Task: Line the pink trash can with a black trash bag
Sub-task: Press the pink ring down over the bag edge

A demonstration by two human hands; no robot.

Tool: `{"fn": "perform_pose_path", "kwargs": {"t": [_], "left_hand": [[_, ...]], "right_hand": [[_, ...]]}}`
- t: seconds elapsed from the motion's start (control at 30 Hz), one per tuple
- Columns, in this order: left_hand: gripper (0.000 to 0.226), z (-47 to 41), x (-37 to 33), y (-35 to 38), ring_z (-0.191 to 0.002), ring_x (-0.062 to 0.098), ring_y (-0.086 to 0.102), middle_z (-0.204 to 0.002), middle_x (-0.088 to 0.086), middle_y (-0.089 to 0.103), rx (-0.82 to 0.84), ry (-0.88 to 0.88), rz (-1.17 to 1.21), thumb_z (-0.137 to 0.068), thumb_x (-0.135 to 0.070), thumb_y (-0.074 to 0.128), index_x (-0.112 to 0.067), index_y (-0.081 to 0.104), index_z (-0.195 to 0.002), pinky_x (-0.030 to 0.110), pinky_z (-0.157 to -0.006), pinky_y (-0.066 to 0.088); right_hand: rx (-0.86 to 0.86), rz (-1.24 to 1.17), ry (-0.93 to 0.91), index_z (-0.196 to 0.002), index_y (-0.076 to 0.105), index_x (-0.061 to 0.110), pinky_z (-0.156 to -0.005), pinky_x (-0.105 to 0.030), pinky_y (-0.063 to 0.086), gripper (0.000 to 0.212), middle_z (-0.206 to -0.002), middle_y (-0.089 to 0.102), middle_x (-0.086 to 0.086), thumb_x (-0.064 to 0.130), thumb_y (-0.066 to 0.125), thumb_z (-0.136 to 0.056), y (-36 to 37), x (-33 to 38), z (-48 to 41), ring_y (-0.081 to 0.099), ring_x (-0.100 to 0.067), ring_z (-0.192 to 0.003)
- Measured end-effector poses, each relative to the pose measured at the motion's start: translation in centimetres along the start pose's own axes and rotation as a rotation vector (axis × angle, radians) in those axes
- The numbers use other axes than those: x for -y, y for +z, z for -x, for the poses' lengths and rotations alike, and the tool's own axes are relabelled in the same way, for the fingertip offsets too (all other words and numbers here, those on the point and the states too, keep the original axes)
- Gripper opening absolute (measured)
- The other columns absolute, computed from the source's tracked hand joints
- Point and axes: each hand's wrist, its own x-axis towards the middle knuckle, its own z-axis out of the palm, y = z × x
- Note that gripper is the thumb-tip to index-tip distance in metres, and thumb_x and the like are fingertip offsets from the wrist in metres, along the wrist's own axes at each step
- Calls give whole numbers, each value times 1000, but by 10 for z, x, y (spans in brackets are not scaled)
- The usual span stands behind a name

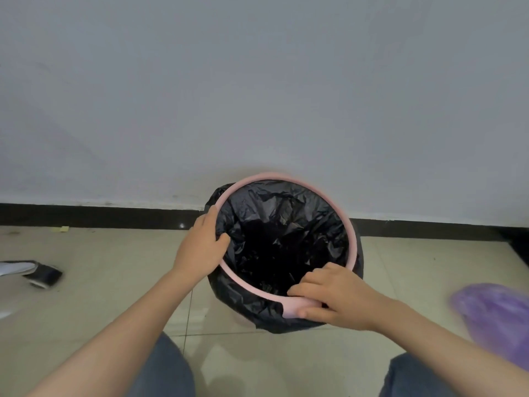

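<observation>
The pink trash can (353,233) stands on the tiled floor against the wall, seen from above. A black trash bag (274,233) fills its inside and hangs crumpled over the outside, under a pink ring on the rim. My left hand (201,245) grips the rim's left side, thumb inside on the bag. My right hand (329,296) presses on the near rim, fingers curled over the pink ring and the bag's edge.
A grey-white wall (257,96) with a black baseboard (100,216) runs right behind the can. A dark flat object (43,273) lies on the floor at left. A blurred purple bag (495,316) sits at right. My knees (163,371) are at the bottom.
</observation>
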Motion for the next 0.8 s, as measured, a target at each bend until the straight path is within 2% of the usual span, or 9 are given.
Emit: {"fn": "perform_pose_path", "kwargs": {"t": [0.1,0.2,0.3,0.4,0.5,0.57,0.67,0.73,0.8], "left_hand": [[36,0,-3,0,-87,26,57,-118,12,53,1,-5,109,-86,-16,45,-15,40,-121,37,-70,48],[36,-3,-5,3,-85,27,57,-117,14,51,-1,-30,131,-85,-15,48,-14,40,-119,34,-65,46],[24,-4,-8,6,-70,22,50,-108,17,51,10,-99,197,-86,-10,46,-10,42,-110,27,-54,37],[24,-8,-9,10,-63,18,44,-102,17,51,13,-156,236,-89,-8,42,-8,42,-113,27,-52,33],[30,-11,-7,13,-69,20,47,-100,14,52,7,-200,297,-90,-10,42,-6,41,-120,28,-54,34],[30,-14,-5,13,-78,22,49,-95,10,52,10,-264,414,-93,-23,41,-5,43,-118,31,-60,36],[42,-15,-4,16,-69,21,44,-70,3,45,-84,-297,476,-95,-44,29,-9,47,-81,32,-57,31],[48,-15,-5,20,-56,20,34,-59,4,35,-182,-298,497,-96,-40,28,-13,35,-59,34,-53,25],[49,-20,-3,23,-53,22,29,-54,5,31,-251,-346,556,-96,-34,32,-13,27,-52,35,-51,21]], "right_hand": [[-3,-17,-24,-108,54,29,-67,-26,48,50,-81,64,9,52,11,-95,0,-3,2,59,-10,-69],[3,15,-32,-114,50,31,-79,-27,39,51,-87,64,8,52,7,-96,-2,-6,6,57,-14,-72],[-32,63,-41,-109,50,33,-77,-25,29,46,-81,62,13,50,8,-97,3,-4,13,55,-11,-67],[-37,92,-50,-104,50,33,-72,-25,31,48,-76,61,14,50,6,-97,12,0,18,55,-10,-63],[-81,150,-62,-104,51,32,-70,-23,38,48,-74,61,14,50,7,-98,8,-8,17,54,-9,-62],[-116,173,-74,-103,52,32,-72,-22,33,46,-73,60,14,49,9,-98,4,-16,19,54,-10,-62],[-108,148,-65,-108,50,33,-75,-24,30,44,-75,59,14,49,10,-99,6,-21,27,54,-10,-66],[-75,121,-51,-111,49,33,-75,-26,31,44,-77,60,13,49,10,-98,9,-22,28,54,-11,-67],[-58,98,-34,-110,48,33,-75,-25,30,44,-78,60,13,50,9,-98,8,-24,30,55,-11,-68]]}}
